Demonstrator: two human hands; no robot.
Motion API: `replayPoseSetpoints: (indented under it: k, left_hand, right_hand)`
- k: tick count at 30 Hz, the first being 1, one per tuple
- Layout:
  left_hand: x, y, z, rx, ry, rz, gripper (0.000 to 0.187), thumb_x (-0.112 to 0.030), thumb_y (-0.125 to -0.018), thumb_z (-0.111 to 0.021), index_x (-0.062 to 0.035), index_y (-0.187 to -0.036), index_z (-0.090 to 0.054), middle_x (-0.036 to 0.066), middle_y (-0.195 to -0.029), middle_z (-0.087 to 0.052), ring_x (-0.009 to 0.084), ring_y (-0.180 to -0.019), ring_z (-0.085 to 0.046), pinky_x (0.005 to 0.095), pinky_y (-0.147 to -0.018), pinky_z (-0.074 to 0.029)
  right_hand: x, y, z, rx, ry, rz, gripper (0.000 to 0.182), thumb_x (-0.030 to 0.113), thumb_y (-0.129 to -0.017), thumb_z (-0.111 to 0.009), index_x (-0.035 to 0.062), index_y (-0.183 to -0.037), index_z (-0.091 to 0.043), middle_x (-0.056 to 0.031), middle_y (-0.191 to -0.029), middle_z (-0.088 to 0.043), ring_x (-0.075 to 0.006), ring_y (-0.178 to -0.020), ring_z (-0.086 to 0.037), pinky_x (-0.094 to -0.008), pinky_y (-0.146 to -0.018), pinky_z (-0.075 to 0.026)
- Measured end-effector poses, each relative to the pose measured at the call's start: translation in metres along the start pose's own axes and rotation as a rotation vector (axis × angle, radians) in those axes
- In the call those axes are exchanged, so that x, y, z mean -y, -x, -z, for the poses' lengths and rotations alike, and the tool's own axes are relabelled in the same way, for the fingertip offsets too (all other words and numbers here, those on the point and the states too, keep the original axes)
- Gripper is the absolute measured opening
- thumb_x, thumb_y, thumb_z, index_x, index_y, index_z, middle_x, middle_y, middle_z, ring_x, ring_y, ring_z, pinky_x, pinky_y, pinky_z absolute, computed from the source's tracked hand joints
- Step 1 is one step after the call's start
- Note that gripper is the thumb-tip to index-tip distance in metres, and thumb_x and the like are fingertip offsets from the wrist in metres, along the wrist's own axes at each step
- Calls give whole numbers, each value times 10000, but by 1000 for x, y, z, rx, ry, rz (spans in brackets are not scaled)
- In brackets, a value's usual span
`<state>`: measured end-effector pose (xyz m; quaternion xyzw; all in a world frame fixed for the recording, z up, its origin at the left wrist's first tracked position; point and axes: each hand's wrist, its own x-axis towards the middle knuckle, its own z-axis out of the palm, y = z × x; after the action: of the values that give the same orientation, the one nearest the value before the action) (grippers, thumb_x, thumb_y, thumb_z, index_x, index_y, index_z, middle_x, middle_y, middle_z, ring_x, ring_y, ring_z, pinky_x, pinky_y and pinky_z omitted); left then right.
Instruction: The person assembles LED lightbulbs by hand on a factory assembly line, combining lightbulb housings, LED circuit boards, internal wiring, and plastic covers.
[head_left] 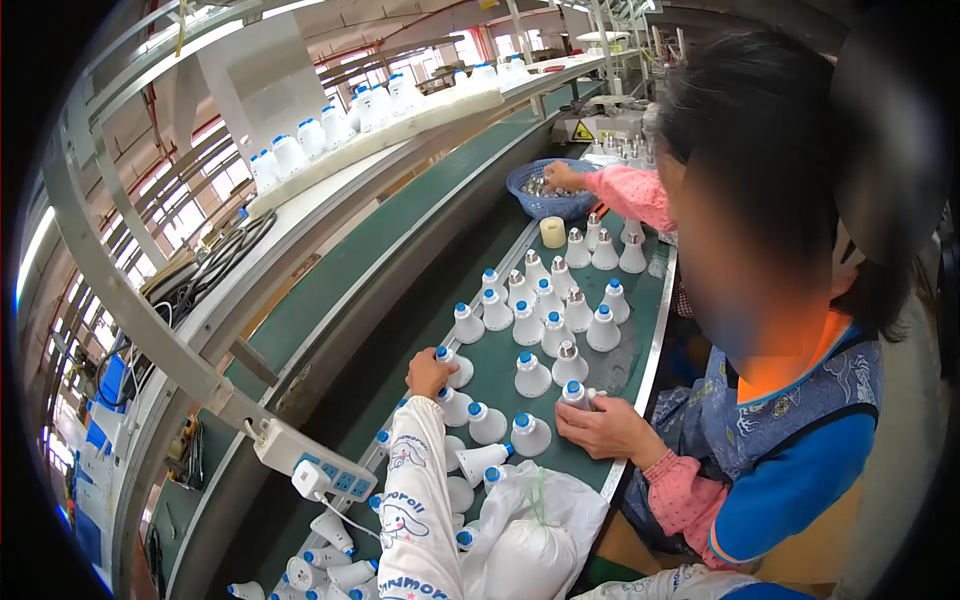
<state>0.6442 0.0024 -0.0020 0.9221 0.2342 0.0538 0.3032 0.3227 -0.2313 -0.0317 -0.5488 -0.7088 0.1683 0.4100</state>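
Note:
My left hand (429, 373), in a white printed sleeve, has its fingers closed at the blue-capped top of a white light bulb (461, 371) standing on the green conveyor belt (400, 300). More blue-capped bulbs stand just below it, including one bulb (487, 424) near my forearm. My right hand is out of view; only a patterned white sleeve (680, 584) shows at the bottom edge. Across the belt, a co-worker's hand (608, 428) holds another blue-capped bulb (576, 394). The co-worker's other hand (563, 178) reaches into a blue basket (550, 206) of small metal parts.
Several bulbs stand mid-belt, some with metal screw bases (567, 350). A white plastic bag (540, 550) lies at the near end, beside loose bulbs (330, 570). A power strip (310, 455) hangs on a metal frame at left. A yellowish ring (552, 233) sits near the basket.

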Motion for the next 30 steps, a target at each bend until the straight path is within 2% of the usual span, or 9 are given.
replayPoseSetpoints:
  k: [4, 8, 10, 12, 14, 16, 17, 23, 30]
  left_hand:
    - [-1, 11, 16, -341, 114, -276, 463, -238, -600, -771, -94, -1009, -608, 133, -977, -658, 330, -949, -610, 441, -827, -455]
    - [-26, 83, 86, -395, 202, -448, 407, -242, -625, -744, -34, -945, -604, 157, -849, -650, 331, -784, -621, 367, -722, -482]
    - [-26, 139, 119, -369, 270, -475, 359, -180, -669, -748, -8, -950, -606, 136, -857, -663, 248, -779, -640, 336, -700, -487]
    - [-22, 206, 151, -358, 287, -441, 347, -145, -685, -746, 1, -968, -609, 97, -850, -664, 163, -775, -617, 291, -717, -478]
    - [-9, 276, 179, -404, 218, -386, 378, -140, -683, -744, -3, -1008, -607, 80, -865, -656, 142, -793, -596, 272, -757, -471]
    - [9, 344, 196, -438, 232, -303, 397, -100, -709, -710, 9, -1072, -588, 73, -1009, -626, 139, -966, -568, 270, -879, -422]
    - [20, 375, 197, -530, 292, -351, 367, -105, -699, -719, -15, -1036, -604, 79, -962, -646, 152, -895, -596, 271, -833, -445]
    - [74, 530, 154, -680, 152, -126, 477, -32, -660, -734, 17, -1103, -564, 167, -1095, -610, 237, -1001, -596, 330, -891, -446]
    - [102, 544, 62, -624, 189, -20, 424, -88, -631, -778, 4, -1002, -593, 137, -908, -644, 262, -821, -635, 327, -737, -493]
  right_hand:
    - [-10, -1, -16, -40, -74, -13, 95, 65, -729, -473, 92, -763, -558, -94, -653, -584, -294, -686, -546, -377, -734, -368]
    - [-12, -3, -27, -121, -149, -50, 70, 72, -691, -496, 125, -720, -532, -66, -638, -569, -288, -645, -537, -377, -738, -351]
    - [-10, -5, -22, -84, -64, -64, 92, 54, -709, -518, 136, -733, -553, -31, -650, -561, -250, -658, -528, -351, -680, -332]
    - [-8, -8, -16, -116, -59, -42, 79, 53, -678, -515, 124, -697, -542, -54, -623, -564, -277, -615, -522, -367, -687, -338]
    - [-3, -11, -9, -30, 81, -68, 52, 65, -709, -550, 114, -716, -564, -62, -612, -564, -264, -640, -552, -362, -687, -338]
    - [3, -13, -5, 11, 68, -119, 20, 87, -747, -563, 89, -752, -582, -76, -654, -589, -265, -680, -567, -366, -703, -342]
    - [5, -15, -5, 29, 61, -107, 20, 87, -747, -563, 89, -752, -582, -76, -654, -589, -265, -680, -567, -366, -703, -342]
    - [5, -12, -6, -40, 61, -83, 149, 207, -858, -564, 62, -848, -598, -87, -729, -603, -278, -735, -564, -379, -759, -358]
    - [17, -14, 16, -31, -51, -177, 168, 217, -874, -563, 77, -783, -577, -80, -696, -559, -276, -688, -509, -360, -707, -356]
